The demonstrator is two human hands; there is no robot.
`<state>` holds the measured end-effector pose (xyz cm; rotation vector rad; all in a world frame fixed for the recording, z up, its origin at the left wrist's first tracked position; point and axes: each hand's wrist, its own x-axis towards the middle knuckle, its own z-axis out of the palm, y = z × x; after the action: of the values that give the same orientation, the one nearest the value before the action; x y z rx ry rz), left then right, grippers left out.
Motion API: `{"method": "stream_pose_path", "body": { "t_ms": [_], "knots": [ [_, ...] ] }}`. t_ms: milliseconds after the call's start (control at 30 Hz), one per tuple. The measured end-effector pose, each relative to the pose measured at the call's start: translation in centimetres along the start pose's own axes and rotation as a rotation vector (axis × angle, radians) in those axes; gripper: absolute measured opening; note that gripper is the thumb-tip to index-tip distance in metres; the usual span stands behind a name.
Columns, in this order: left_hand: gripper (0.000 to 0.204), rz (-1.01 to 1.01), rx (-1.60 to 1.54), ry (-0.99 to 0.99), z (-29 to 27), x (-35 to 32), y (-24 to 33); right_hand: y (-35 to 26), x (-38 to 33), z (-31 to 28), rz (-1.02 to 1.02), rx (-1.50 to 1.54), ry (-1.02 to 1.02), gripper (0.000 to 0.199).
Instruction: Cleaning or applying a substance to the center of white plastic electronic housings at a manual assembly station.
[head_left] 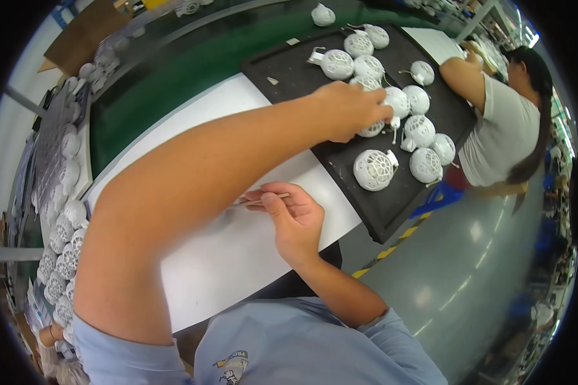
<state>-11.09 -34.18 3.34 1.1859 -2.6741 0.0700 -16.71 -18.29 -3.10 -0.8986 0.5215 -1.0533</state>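
My left hand (pixel 348 109) reaches far across onto a black tray (pixel 289 67), its fingers curled over a white lattice ball (pixel 373 130) among several similar white lattice balls (pixel 374 169). Some balls have a short spout or stem. My right hand (pixel 295 218) rests over the white work board (pixel 237 256), close to my body. It pinches a thin pale stick (pixel 263 200) that points left. The underside of the ball under my left fingers is hidden.
A green conveyor belt (pixel 167 77) runs behind the board. Rows of more white balls (pixel 64 224) fill racks at the far left. A co-worker in a white shirt (pixel 501 128) works at the tray's right end. Grey floor with yellow-black tape (pixel 392 247) lies to the right.
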Motion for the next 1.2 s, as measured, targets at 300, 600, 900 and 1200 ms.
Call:
{"method": "stream_pose_path", "body": {
  "t_ms": [300,600,900,1200],
  "knots": [
    [0.053,-0.199,-0.235,0.231,-10.4,-12.7,-0.4,0.9,0.2,0.9,-0.039,-0.036,0.042,0.016],
    [0.087,-1.079,-0.933,0.902,-13.8,-35.0,11.5,0.9,-0.6,1.0,-0.143,-0.151,0.115,0.017],
    [0.090,-1.220,-0.862,1.538,-2.0,-37.8,19.6,-1.0,-0.1,3.9,-0.510,-0.516,-0.240,0.017],
    [0.076,-1.060,-0.928,1.453,-0.9,-36.6,17.5,-1.7,-0.2,5.0,-0.595,-0.851,-0.425,0.022]
  ]
}}
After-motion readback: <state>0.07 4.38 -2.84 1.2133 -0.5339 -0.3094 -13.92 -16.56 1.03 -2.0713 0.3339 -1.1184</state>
